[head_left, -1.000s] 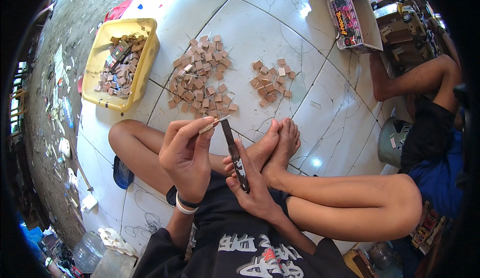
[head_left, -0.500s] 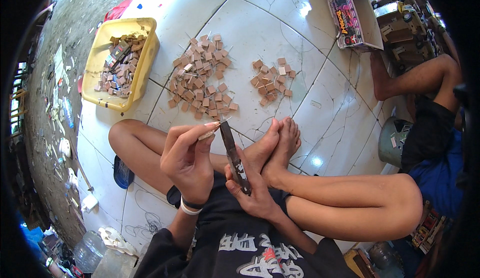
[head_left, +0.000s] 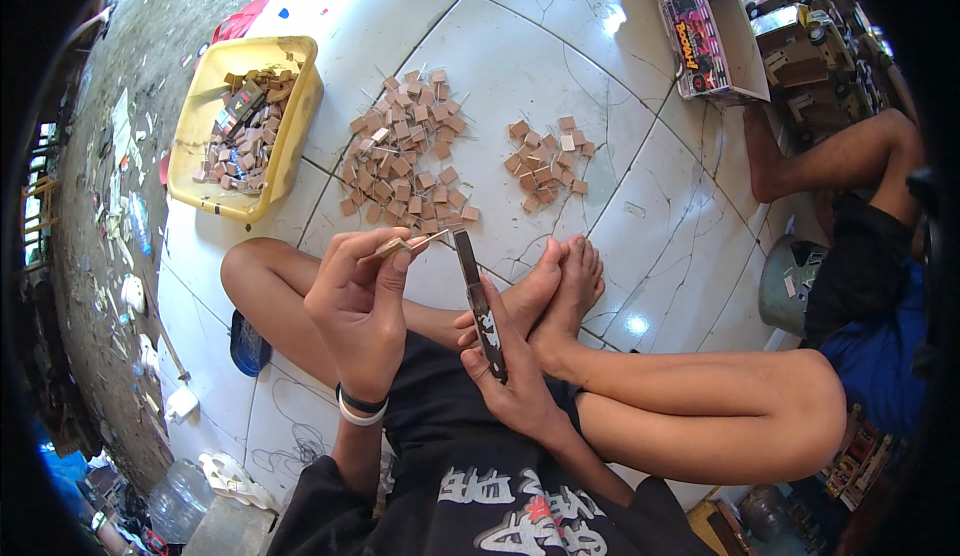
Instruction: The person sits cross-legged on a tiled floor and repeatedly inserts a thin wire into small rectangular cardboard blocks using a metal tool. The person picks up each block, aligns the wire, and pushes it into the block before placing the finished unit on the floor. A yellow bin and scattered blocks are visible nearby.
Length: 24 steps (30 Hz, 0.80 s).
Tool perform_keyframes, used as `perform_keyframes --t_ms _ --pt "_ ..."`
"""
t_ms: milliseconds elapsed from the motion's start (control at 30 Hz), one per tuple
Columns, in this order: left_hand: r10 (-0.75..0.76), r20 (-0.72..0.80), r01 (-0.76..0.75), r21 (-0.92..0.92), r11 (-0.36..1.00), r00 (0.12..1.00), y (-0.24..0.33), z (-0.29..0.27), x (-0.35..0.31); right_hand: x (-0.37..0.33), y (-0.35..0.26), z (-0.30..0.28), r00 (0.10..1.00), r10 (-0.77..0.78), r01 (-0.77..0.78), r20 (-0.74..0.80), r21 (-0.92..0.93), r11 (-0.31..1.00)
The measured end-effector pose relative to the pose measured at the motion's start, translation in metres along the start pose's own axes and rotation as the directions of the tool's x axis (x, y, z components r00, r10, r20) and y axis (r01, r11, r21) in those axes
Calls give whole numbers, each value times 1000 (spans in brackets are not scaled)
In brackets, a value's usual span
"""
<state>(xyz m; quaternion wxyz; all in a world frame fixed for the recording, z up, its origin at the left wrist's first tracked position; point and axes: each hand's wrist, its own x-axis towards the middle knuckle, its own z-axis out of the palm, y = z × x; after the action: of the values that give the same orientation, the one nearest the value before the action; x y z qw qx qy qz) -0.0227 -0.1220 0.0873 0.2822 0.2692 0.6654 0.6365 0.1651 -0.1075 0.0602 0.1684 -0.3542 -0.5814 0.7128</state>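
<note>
While the person sat cross-legged on the tiled floor [head_left: 590,66], the two hands were apart, each clamped on something. The left hand [head_left: 355,311] pinched a small wooden block [head_left: 393,247] between thumb and fingers, raised in front of the lap, and a thin stick [head_left: 431,240] jutted from it toward the right. The right hand [head_left: 515,384] gripped a dark-bladed cutter [head_left: 484,318] by its handle, the blade pointing up and its tip just beside the stick's end; whether they touched could not be told.

Beyond the hands lay a larger pile of brown blocks [head_left: 405,146], many with sticks poking out, and right of it a smaller pile [head_left: 545,166]. A yellow tub [head_left: 302,121] holding more pieces stood to the left. At the far right, near a printed box [head_left: 694,51], another person's bare leg [head_left: 835,156] was bent.
</note>
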Motion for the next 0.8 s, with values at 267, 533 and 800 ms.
perform_keyframes --t_ms 267,533,800 --pt "107 22 -109 140 984 994 1 7 -3 -2 -11 0 996 53 -56 76 37 998" --pt "146 -33 -137 188 973 989 5 8 -12 3 -13 0 996 -84 84 7 -205 975" --pt "182 24 -183 242 953 983 11 3 -10 3 -8 -1 994 -108 108 12 -237 965"
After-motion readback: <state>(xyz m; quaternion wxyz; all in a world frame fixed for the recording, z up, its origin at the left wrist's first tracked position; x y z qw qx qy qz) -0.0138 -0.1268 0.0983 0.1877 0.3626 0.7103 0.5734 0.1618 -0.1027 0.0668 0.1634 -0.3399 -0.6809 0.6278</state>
